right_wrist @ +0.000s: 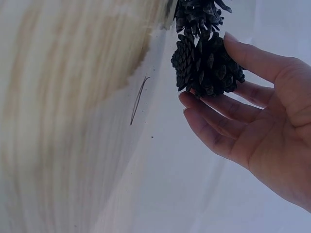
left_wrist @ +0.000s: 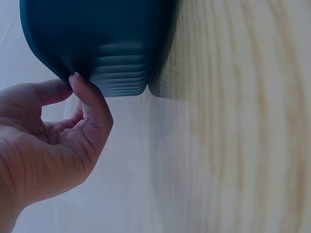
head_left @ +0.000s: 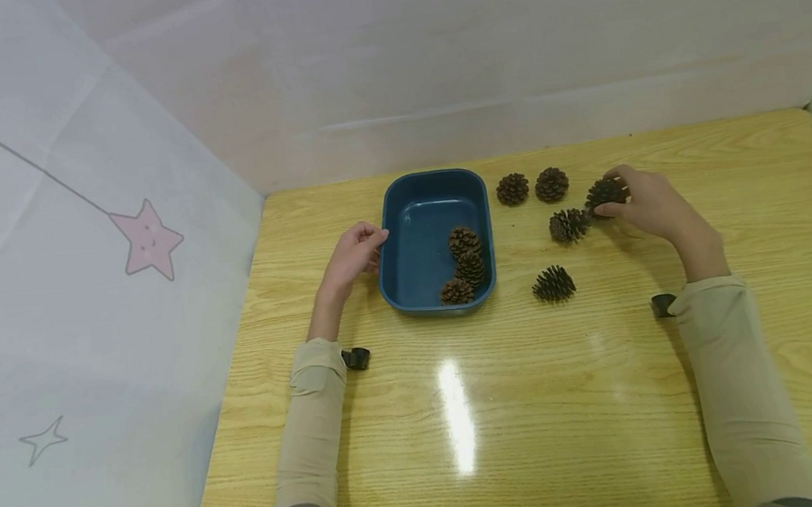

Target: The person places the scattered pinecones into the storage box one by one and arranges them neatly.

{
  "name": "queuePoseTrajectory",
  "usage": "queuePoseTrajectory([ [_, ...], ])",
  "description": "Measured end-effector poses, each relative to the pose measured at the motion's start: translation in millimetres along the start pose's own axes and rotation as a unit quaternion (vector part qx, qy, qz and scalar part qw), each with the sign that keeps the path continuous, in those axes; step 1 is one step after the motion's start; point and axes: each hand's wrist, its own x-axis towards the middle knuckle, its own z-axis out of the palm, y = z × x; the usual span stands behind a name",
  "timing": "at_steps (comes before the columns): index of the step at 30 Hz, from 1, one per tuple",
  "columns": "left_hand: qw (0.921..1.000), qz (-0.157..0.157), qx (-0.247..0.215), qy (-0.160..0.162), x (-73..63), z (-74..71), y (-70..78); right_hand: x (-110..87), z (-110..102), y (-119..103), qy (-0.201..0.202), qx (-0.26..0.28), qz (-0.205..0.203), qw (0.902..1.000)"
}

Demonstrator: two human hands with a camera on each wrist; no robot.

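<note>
A dark blue rectangular tub (head_left: pixel 412 237) sits on the table with several pine cones (head_left: pixel 470 268) gathered along its right side. At its left rim my left hand (head_left: pixel 354 260) pinches the edge between thumb and finger, as the left wrist view shows close up on the tub wall (left_wrist: pixel 116 58). My right hand (head_left: pixel 651 204) grips a dark pine cone (head_left: pixel 605 194) right of the tub, thumb on one side and fingers on the other. In the right wrist view that cone (right_wrist: pixel 214 68) lies between the thumb and fingers of the hand (right_wrist: pixel 262 116).
Two pine cones stand near the back, one at left (head_left: pixel 512 189) and one at right (head_left: pixel 552 184). Another cone (head_left: pixel 569 225) lies beside the gripped one, and a further cone (head_left: pixel 554 284) lies nearer the front. A pale wall (head_left: pixel 433 66) rises behind the wooden table (head_left: pixel 536 419).
</note>
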Motion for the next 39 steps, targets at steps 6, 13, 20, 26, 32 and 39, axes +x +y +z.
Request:
queuePoseTrajectory([
  [6,1.0000,-0.001,0.003,-0.002,1.3,-0.7,-0.7,-0.3,-0.2,-0.2,0.003,0.000,0.000,1.0000],
  [13,1.0000,-0.002,0.001,-0.001,0.7,-0.3,0.0,-1.8,-0.8,-1.3,0.009,-0.003,-0.004,0.9999],
  [20,1.0000,-0.001,-0.001,0.001,-0.4,0.3,0.4,-1.2,-0.8,-1.7,0.014,0.003,-0.007,0.9999],
  [26,1.0000,-0.004,0.002,0.001,-1.5,0.1,2.4,-1.0,-1.4,-2.8,0.017,0.004,-0.004,0.9998],
  [32,1.0000,-0.005,0.003,-0.001,-1.2,0.4,1.9,-1.5,-2.0,-4.7,0.022,0.003,-0.004,0.9997],
  [39,1.0000,-0.005,0.005,0.001,-1.0,0.5,1.2,-1.5,-1.4,-6.3,0.043,0.007,-0.013,0.9990],
])
